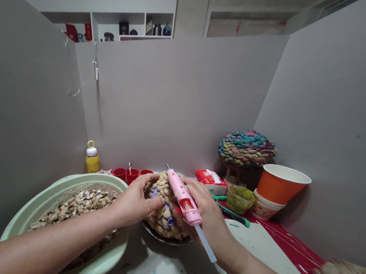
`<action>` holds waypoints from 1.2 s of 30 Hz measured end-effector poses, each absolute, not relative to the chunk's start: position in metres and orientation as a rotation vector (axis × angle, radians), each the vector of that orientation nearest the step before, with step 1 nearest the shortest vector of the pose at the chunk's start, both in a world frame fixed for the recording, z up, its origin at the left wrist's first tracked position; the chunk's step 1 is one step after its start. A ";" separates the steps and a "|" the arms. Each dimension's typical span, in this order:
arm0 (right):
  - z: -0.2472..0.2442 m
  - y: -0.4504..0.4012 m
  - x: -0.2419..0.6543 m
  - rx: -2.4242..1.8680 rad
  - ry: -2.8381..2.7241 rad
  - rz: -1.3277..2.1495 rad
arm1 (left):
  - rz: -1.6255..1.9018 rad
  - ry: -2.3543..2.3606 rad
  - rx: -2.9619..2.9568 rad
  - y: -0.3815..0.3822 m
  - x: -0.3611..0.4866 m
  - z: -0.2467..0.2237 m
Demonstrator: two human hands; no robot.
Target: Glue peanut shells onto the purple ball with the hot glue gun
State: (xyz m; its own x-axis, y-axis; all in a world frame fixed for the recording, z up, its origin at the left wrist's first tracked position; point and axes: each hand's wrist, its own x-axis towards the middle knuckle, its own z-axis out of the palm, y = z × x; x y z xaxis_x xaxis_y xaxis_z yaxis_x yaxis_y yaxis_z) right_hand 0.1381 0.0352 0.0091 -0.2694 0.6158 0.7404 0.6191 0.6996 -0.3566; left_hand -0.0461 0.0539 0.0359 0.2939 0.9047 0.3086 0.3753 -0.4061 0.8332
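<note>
A round object covered in peanut shells (166, 217), with purple bits showing between the shells, rests in a dark bowl (164, 239). My left hand (139, 201) lies against its left side, thumb and fingers apart. My right hand (206, 210) is wrapped round a pink glue gun (181, 193) at the right side of the object. The gun's metal tip points up and away, and a clear glue stick (205, 244) sticks out of its back end. Left of the object, a pale green basket (15, 222) holds loose shells (80, 203), partly behind my left forearm.
Red cups (132, 175) and a yellow bottle (92, 162) stand at the back left. Towards the right are a red tissue box (211, 180), green-handled pliers (235, 216), a clear tub (239, 199), an orange paper bucket (279, 185) and a multicoloured braided piece (247, 148). Grey panels surround the table.
</note>
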 end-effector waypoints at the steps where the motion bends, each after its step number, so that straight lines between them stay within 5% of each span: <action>1: 0.009 0.035 0.138 -0.950 -1.958 0.001 | 1.054 1.142 1.922 0.054 -0.046 0.036; 24: -0.001 0.043 0.147 -0.932 -1.937 0.003 | 0.978 1.177 1.944 0.050 -0.048 0.040; 36: 0.010 0.036 0.153 -0.937 -1.893 -0.044 | 1.333 1.215 1.735 0.024 -0.059 0.073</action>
State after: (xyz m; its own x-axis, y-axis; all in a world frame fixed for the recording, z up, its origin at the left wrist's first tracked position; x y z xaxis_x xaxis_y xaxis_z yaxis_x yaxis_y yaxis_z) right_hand 0.1535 0.0363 0.0105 -0.2179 0.5847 0.7814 0.6204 0.7011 -0.3516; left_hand -0.0591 0.0241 0.0725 0.0637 0.9242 0.3765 0.2889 -0.3782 0.8795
